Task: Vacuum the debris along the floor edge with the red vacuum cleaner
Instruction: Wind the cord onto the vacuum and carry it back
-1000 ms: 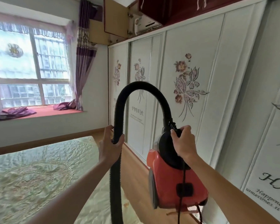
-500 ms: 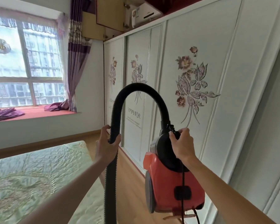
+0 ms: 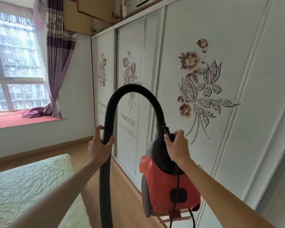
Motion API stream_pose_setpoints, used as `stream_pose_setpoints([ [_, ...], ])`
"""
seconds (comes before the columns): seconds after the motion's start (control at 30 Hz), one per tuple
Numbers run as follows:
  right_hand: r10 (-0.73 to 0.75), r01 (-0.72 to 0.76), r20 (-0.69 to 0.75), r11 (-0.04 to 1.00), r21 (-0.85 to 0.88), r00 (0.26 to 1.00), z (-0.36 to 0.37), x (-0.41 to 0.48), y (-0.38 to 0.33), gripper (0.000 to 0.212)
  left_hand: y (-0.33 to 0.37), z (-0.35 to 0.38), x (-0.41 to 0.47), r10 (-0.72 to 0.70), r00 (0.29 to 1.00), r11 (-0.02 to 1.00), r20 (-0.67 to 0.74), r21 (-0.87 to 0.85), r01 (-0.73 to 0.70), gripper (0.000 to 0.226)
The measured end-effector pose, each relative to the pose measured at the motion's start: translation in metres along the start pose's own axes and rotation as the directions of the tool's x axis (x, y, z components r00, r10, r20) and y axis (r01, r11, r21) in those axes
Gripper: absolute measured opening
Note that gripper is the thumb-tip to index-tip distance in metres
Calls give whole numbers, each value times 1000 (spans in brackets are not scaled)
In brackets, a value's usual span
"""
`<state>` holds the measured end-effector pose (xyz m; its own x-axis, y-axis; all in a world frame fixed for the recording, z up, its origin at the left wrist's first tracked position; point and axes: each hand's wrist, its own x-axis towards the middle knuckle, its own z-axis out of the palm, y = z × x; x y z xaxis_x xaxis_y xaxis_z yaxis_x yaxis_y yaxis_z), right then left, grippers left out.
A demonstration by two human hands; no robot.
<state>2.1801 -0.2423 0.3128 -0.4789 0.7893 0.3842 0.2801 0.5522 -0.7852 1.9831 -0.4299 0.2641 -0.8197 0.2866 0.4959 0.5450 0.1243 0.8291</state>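
— Bedroom, is it? What lies around the person?

— White wardrobe doors (image 3: 196, 99) with flower prints run along the right, a wooden floor (image 3: 122, 195) strip passes between them and a bed (image 3: 28, 183) at lower left, and a window (image 3: 15, 63) with a purple curtain (image 3: 59, 63) sits at the far end.

— Where is the red vacuum cleaner (image 3: 168, 190)?

— Lifted off the floor, hanging in front of the wardrobe. The right hand (image 3: 177, 147) is clenched on the black handle on top of it.

— And the hose (image 3: 135, 91)?

— It arches up from the top of the body and drops down on the left; the left hand (image 3: 99, 145) has its grip wrapped around the descending part. Its lower end runs out of view.

— Any cord?

— A black cable (image 3: 177, 186) dangles down the rear of the red body.
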Motion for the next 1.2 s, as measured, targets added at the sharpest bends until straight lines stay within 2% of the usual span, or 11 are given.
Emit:
stream_pose_setpoints([
  [0.33,-37,34,72,998,45,997,85,127,30,34,-52,59,90,-28,996,999,-85,26,30,40],
  [0.67,-113,92,283,992,85,953,189,284,44,30,-118,106,215,-82,971,988,-224,110,109,42],
  [0.9,-193,157,303,978,140,933,252,349,33,28,-144,112,267,-110,949,976,-297,147,159,41],
  [1.2,-194,134,350,973,188,916,357,412,10,31,-203,102,350,-118,936,971,-332,159,179,41],
])
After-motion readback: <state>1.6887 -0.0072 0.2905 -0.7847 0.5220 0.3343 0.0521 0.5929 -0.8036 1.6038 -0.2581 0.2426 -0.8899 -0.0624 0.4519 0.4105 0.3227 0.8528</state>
